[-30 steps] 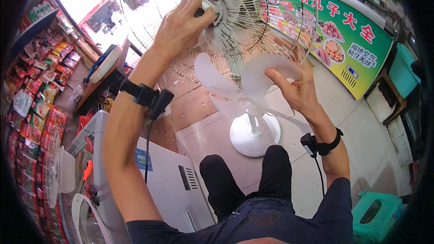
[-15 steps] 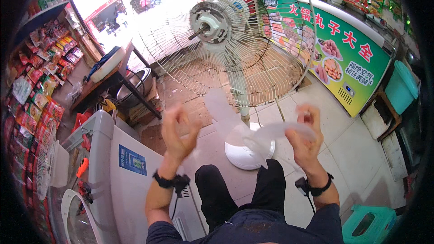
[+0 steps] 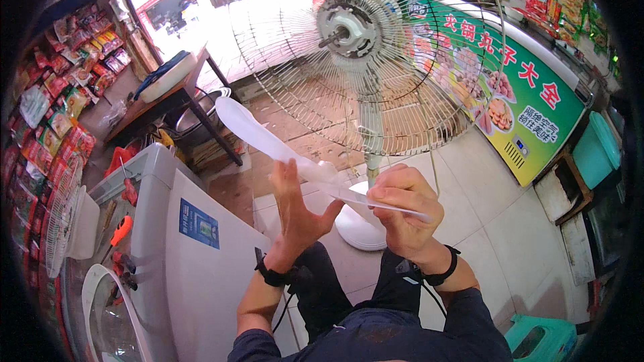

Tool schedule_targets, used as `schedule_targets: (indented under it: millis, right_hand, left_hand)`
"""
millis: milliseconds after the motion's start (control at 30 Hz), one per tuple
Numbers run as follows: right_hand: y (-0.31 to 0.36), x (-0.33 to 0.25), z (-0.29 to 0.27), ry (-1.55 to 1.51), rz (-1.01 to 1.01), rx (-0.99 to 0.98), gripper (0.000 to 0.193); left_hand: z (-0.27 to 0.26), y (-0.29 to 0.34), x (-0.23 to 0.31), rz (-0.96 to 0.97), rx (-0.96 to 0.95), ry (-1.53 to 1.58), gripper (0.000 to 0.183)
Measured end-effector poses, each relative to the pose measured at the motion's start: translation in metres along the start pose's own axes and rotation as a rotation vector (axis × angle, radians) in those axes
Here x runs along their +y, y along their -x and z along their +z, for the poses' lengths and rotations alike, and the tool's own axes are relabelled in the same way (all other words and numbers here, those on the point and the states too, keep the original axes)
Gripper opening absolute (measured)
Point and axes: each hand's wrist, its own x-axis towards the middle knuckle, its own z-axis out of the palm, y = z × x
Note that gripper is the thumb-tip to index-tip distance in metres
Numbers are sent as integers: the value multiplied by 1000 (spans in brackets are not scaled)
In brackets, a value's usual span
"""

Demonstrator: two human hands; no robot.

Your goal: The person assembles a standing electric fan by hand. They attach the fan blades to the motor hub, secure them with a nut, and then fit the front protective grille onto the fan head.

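A white fan blade (image 3: 258, 139) is held edge-up in front of the stripped floor fan. My right hand (image 3: 407, 211) pinches one of its vanes between thumb and fingers. Along its near side, my left hand (image 3: 295, 211) has its fingers stretched and thumb spread; the fingertips meet or nearly meet the blade's edge. Beyond, the fan's rear wire grille (image 3: 421, 104) stands around the bare motor (image 3: 345, 27), whose shaft points toward me. The fan's round white base (image 3: 359, 233) rests on the tiles, partly hidden by the blade and my hands.
To my left is a grey-white cabinet (image 3: 211, 261) bearing an orange-handled tool (image 3: 122, 229), a front grille (image 3: 62, 228) and a white ring (image 3: 90, 295). A dark-legged table (image 3: 194, 87), a green freezer (image 3: 516, 87) and a teal stool (image 3: 543, 338) stand around.
Both hands have moved inward, and the blade has swung from drooping, blurred vanes to a slanting edge-on position reaching up left. The view has shifted slightly left.
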Motion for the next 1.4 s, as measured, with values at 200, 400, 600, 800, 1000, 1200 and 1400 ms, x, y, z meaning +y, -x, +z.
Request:
schedule_targets:
  millis: [200, 400, 600, 800, 1000, 1200, 1400]
  right_hand:
    - [-10, -5, 9, -81, 52, 28, 26]
    - [-27, 0, 5, -3, -98, 21, 26]
    - [-29, 10, -8, -7, 12, 36, 41]
    - [-31, 33, -12, -84, 265, 106, 55]
    - [-34, 43, -22, -180, 380, 42, 57]
    - [-36, 47, -31, -112, 309, 75, 60]
    - [-34, 43, -40, 9, 162, 130, 42]
  left_hand:
    - [-12, -21, -18, 124, -16, -87, 118]
    - [-11, -59, -28, 184, 34, -39, 111]
    - [-21, -117, -31, 336, 23, -132, 110]
    - [-27, -176, -27, 180, 39, -17, 101]
    - [-23, -195, -23, 217, 12, -56, 103]
    - [-14, -199, -21, 279, 74, -71, 97]
    - [-8, -197, -29, 247, 102, -35, 98]
